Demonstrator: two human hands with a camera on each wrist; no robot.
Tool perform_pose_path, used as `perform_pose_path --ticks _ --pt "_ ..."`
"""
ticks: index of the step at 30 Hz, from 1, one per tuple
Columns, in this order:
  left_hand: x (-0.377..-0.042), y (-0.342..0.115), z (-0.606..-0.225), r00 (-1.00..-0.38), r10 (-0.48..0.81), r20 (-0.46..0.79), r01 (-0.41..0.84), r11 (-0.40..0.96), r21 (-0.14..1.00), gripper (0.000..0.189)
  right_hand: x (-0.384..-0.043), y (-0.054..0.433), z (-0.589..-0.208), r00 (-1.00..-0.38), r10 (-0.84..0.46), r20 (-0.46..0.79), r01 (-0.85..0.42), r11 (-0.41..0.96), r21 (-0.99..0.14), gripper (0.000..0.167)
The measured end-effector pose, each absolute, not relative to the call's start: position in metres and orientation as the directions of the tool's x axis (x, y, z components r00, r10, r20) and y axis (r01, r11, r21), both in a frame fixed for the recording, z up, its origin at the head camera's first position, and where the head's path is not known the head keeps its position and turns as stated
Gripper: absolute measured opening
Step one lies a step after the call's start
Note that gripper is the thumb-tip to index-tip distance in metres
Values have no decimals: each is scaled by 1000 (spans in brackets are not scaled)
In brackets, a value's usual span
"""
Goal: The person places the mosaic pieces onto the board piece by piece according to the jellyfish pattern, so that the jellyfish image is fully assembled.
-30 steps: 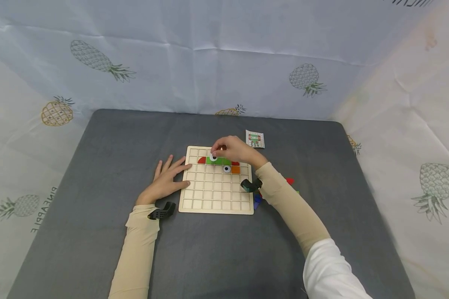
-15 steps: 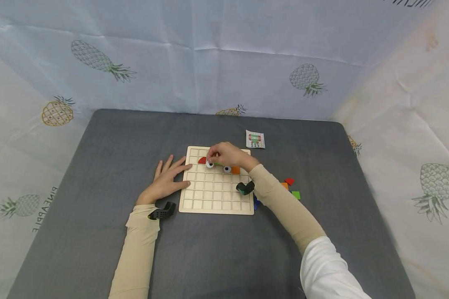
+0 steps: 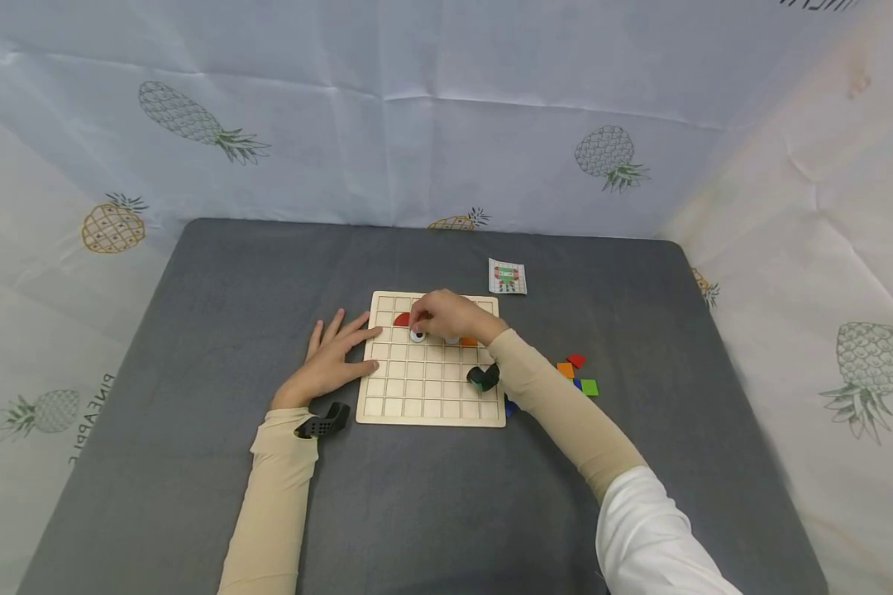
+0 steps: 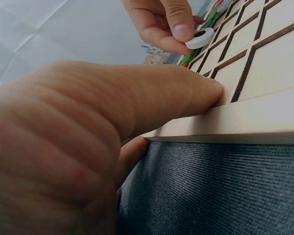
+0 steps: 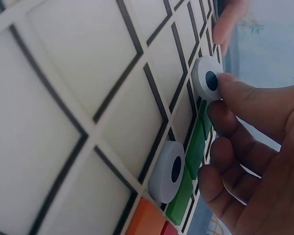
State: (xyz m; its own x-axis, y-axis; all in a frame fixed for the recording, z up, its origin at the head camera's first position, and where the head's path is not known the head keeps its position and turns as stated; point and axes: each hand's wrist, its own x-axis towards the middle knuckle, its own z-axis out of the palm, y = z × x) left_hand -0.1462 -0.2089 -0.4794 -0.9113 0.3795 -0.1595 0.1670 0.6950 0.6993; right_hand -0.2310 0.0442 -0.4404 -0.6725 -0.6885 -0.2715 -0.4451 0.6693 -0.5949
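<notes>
My left hand (image 3: 329,361) rests on the left rim of a wooden grid board (image 3: 409,405), fingers spread and straight, thumb on its edge. Over the board's upper left part, my right hand (image 3: 450,316) pinches a white round eye piece (image 5: 207,78) with a black dot between thumb and index finger. The eye piece is tilted close over a square just below the green squares (image 5: 196,147). A second eye piece (image 5: 162,171) sits in the grid beside an orange square (image 5: 146,218). A red quarter-round piece (image 3: 402,319) lies to the left of my right fingertips.
A small printed pattern card (image 3: 508,277) lies behind the board. Right of the board are loose pieces: an orange square (image 3: 565,369), a red piece (image 3: 576,361), a green square (image 3: 589,387) and blue pieces (image 3: 509,406), partly hidden by my right arm.
My right hand has brought the eye piece from over the green row slightly left and toward me, to the row below. The left hand has stayed in place.
</notes>
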Motion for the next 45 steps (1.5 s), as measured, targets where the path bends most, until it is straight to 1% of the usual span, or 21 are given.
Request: perform_pose_path --ticks 5,13,18,22,27,30,33,39,45 --pt "-146 -209 -480 -911 382 -155 172 694 699 65 -229 41 -440 -674 -688 -270 -479 685 -549 14" --pt "-146 -208 -479 -914 375 -153 170 698 695 66 -226 39 -439 -686 -680 -258 -490 694 -528 11" --pt "-146 -208 -479 -914 375 -155 168 697 697 66 -226 45 -435 -698 -675 -240 -483 691 -539 16" --pt "-146 -207 -479 -915 373 -156 165 697 698 66 -226 56 -426 -716 -669 -201 -450 661 -600 22" --pt "-145 -208 -480 -916 369 -155 161 693 702 66 -220 73 -411 -731 -671 -127 -448 611 -652 26" --pt "-145 -208 -480 -918 366 -153 160 693 703 66 -216 83 -400 -744 -659 -109 -447 613 -652 26" --pt "-145 -208 -482 -919 365 -148 162 692 703 66 -214 92 -395 -760 -639 -121 -433 636 -639 26" --pt "-145 -208 -484 -917 371 -149 164 689 706 66 -208 116 -392 -790 -590 -166 -367 672 -643 27" --pt "-145 -208 -482 -915 374 -151 163 686 709 66 -198 146 -387 -817 -556 -155 -358 698 -620 24"
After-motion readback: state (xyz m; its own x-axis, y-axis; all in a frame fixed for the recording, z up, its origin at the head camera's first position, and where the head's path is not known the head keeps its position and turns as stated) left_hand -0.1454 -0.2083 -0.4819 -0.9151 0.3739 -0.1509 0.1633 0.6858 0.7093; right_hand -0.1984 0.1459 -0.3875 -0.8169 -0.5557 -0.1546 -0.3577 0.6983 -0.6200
